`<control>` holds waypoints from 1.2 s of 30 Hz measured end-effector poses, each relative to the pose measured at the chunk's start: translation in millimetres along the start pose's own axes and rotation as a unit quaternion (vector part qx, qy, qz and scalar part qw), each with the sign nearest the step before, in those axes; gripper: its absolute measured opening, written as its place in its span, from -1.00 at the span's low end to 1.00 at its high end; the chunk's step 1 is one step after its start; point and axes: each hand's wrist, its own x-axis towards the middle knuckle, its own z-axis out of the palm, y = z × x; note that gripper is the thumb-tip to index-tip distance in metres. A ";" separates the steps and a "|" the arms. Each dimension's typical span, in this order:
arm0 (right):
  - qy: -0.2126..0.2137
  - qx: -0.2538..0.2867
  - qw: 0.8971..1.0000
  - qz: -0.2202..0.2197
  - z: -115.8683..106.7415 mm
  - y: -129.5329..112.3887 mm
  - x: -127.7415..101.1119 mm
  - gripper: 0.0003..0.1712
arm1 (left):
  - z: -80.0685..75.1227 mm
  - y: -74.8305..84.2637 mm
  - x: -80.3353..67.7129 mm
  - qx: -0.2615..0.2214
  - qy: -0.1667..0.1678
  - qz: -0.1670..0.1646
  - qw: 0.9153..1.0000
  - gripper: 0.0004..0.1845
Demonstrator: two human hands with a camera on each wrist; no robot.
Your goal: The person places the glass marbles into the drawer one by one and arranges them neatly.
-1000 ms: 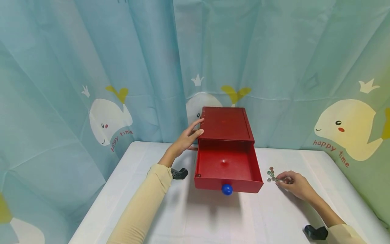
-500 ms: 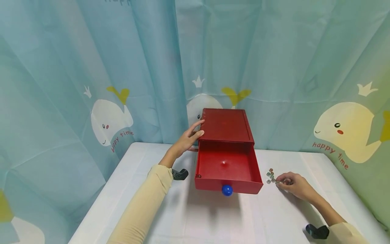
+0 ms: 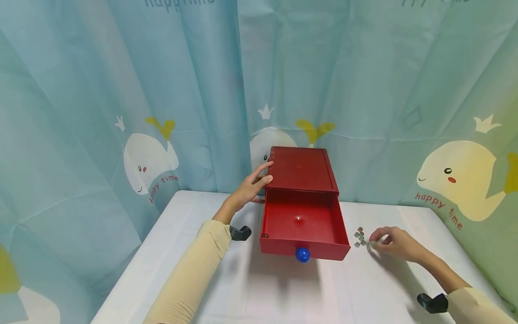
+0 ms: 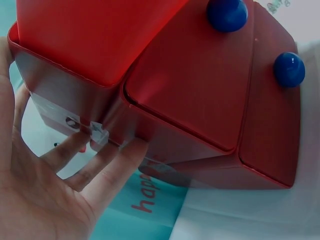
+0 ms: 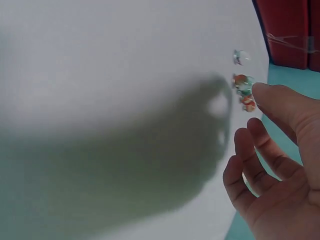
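Braced the red box (image 3: 301, 168) on its left side with the left hand (image 3: 252, 185), fingers straight and spread flat against the wall, gripping nothing. Seen in the left wrist view too, with the fingertips (image 4: 131, 150) on the box's lower edge.

Had the drawer (image 3: 303, 248) pulled well out toward the near edge of the table (image 3: 283, 292), blue knob (image 3: 302, 254) to the front, floor bare but for a spot of glare.

Reached with the right hand (image 3: 394, 243) for the marbles (image 3: 359, 237), a small cluster on the table just right of the drawer's front corner. Fingers loosely curled, thumb and forefinger at the nearest marble. Could not tell from either view whether one was pinched or only touched.

Judged the step in hand as picking up a marble beside the open drawer. Called next for a fine, firm pinch, since small round glass rolls off at a nudge, then a lift clear of the drawer's right wall.

Elsewhere: whale-print curtain (image 3: 162, 90) hung close behind the box, and a black wrist mount (image 3: 240, 232) sat at the left cuff. Nothing between marbles and drawer but that low red wall. Risked scattering the loose cluster toward the table's right edge with a careless fingertip.
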 end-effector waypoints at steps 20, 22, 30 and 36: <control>0.032 -0.051 0.996 -0.061 -45.2 -41.0 12.2 -0.80 | 0.9 -0.6 -0.9 0.002 0.000 -0.001 1.000 -0.36; 0.041 -0.057 0.996 -0.064 -51.4 -47.1 13.7 -0.80 | 0.4 -0.7 -0.8 0.003 0.002 -0.001 1.000 -0.36; 0.063 -0.046 0.994 -0.083 -73.8 -69.7 18.3 -0.80 | 0.1 -0.5 -0.8 0.002 0.004 -0.002 1.000 -0.37; 0.084 -0.050 0.992 -0.078 -87.4 -83.0 23.5 -0.80 | 0.8 -1.0 0.0 0.000 0.001 -0.002 1.000 -0.37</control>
